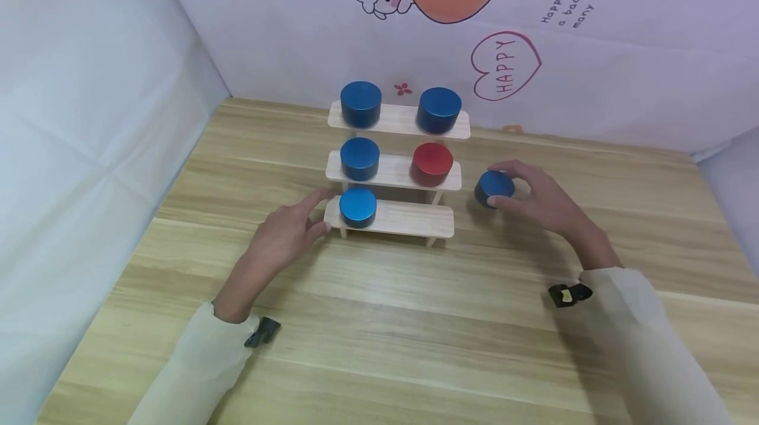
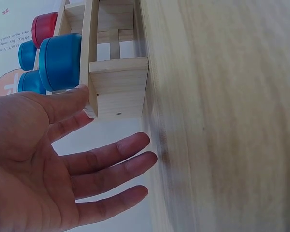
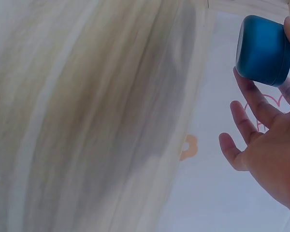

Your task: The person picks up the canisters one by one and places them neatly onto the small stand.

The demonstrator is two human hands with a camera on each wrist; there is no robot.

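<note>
My right hand (image 1: 542, 199) pinches a round blue tin (image 1: 495, 188) between thumb and fingers, to the right of a three-tier wooden rack (image 1: 409, 217). In the right wrist view this blue tin (image 3: 263, 50) hangs above the tabletop, its other fingers spread below. My left hand (image 1: 283, 234) is at the left end of the lowest tier, thumb and index fingertips right at its edge, the other fingers extended. On that tier stands a blue tin (image 1: 358, 207). The middle tier bears a blue tin (image 1: 360, 159) and a red tin (image 1: 432, 164).
Two more blue tins, a left one (image 1: 361, 104) and a right one (image 1: 439, 111), stand on the top tier. The rack is on a wood-grain table (image 1: 379, 339), close to a printed white cloth backdrop (image 1: 284, 36). Another white cloth (image 1: 89, 115) hangs along the left side.
</note>
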